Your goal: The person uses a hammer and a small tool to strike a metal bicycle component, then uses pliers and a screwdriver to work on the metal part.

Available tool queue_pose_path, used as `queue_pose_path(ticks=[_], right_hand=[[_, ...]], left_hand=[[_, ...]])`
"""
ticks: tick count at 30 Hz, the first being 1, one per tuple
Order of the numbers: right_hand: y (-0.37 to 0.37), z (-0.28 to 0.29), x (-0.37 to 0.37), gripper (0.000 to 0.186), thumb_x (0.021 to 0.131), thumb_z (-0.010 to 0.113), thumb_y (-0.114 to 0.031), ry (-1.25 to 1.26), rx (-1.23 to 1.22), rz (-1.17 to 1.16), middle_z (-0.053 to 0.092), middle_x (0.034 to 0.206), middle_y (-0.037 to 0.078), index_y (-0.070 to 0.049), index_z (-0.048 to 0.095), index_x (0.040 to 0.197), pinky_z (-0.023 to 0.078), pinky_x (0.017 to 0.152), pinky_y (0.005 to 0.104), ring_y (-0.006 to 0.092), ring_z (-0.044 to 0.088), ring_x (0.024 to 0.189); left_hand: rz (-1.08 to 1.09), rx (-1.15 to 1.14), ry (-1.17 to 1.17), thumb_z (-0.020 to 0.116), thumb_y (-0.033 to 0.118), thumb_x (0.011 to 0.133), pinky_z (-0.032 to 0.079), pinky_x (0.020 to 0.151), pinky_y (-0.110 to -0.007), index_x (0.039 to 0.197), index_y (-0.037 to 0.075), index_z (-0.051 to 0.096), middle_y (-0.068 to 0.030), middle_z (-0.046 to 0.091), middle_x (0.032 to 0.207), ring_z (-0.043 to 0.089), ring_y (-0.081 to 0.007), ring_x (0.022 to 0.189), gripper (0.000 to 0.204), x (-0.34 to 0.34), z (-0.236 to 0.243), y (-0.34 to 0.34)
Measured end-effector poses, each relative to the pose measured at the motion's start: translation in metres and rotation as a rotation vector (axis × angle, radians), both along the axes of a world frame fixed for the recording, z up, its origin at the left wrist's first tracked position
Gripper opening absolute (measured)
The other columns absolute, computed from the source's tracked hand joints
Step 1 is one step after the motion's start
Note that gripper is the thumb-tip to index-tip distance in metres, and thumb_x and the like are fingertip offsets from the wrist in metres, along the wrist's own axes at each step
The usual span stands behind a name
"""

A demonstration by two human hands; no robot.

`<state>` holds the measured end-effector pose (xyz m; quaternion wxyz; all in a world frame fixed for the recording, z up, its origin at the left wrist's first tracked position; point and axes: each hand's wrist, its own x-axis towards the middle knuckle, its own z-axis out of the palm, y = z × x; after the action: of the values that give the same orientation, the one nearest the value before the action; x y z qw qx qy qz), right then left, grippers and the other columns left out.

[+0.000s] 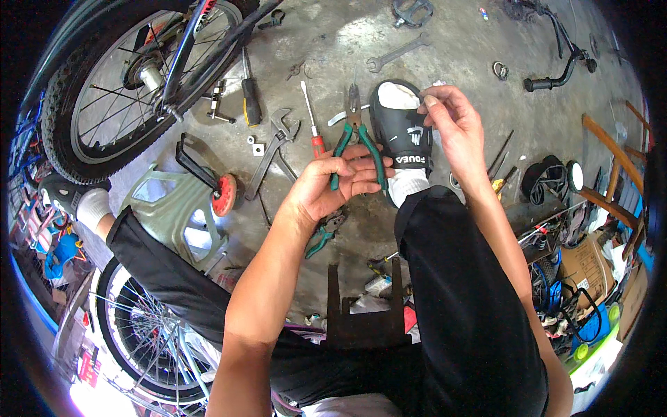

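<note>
Green-handled pliers (355, 126) are in my left hand (325, 182), the jaws pointing away from me and the handles spread apart. The fingers lie around and between the handles. A pale curved strip (338, 119) shows beside the jaws; whether it touches them is unclear. My right hand (456, 126) is raised over the outer edge of the black slipper (403, 128) on my right foot, its thumb and fingers pinched together. What they hold, if anything, is too small to make out. A red-handled screwdriver (317, 144) lies just left of the pliers.
On the concrete floor lie an adjustable wrench (281, 132), a yellow-black screwdriver (250, 101), an open-end wrench (396, 54) and a second pair of green pliers (321, 240). A bicycle wheel (59, 132) stands upper left, beside a grey-green plastic stool (161, 228). Handlebars (566, 66) lie upper right.
</note>
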<state>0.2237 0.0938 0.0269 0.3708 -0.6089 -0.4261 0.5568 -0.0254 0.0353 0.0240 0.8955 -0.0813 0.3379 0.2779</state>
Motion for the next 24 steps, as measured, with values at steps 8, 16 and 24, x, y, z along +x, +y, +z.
queue_pose_path(ticks=[8,16,24], right_hand=[[0.001,0.003,-0.003,0.015,0.104,0.063,-0.011,-0.011,-0.024,0.014,0.072,0.091,0.003,-0.002,0.071,0.113,0.051,0.074,0.0253,0.0083,0.063,0.081],[0.001,-0.006,-0.004,0.017,0.104,0.065,-0.015,-0.056,-0.045,0.06,0.073,0.092,0.002,-0.002,0.07,0.112,0.051,0.074,0.0261,0.0078,0.062,0.08],[0.006,-0.005,-0.01,0.019,0.103,0.064,-0.017,-0.084,-0.039,0.106,0.072,0.09,0.003,-0.001,0.07,0.112,0.052,0.074,0.0261,0.0076,0.063,0.081]], left_hand=[[-0.012,-0.002,-0.008,0.055,0.011,0.083,0.058,0.095,-0.04,0.146,-0.01,0.052,-0.0282,0.061,0.144,0.063,-0.0413,0.13,0.066,0.0,-0.004,0.002],[-0.004,-0.049,-0.014,0.063,0.019,0.088,0.052,0.099,-0.037,0.147,-0.006,0.054,-0.017,0.069,0.133,0.069,-0.0278,0.116,0.065,0.001,-0.018,-0.007],[-0.067,0.013,0.008,0.062,0.021,0.091,0.054,0.09,-0.034,0.148,-0.006,0.054,-0.0137,0.07,0.128,0.069,-0.0253,0.113,0.063,0.002,-0.018,-0.001]])
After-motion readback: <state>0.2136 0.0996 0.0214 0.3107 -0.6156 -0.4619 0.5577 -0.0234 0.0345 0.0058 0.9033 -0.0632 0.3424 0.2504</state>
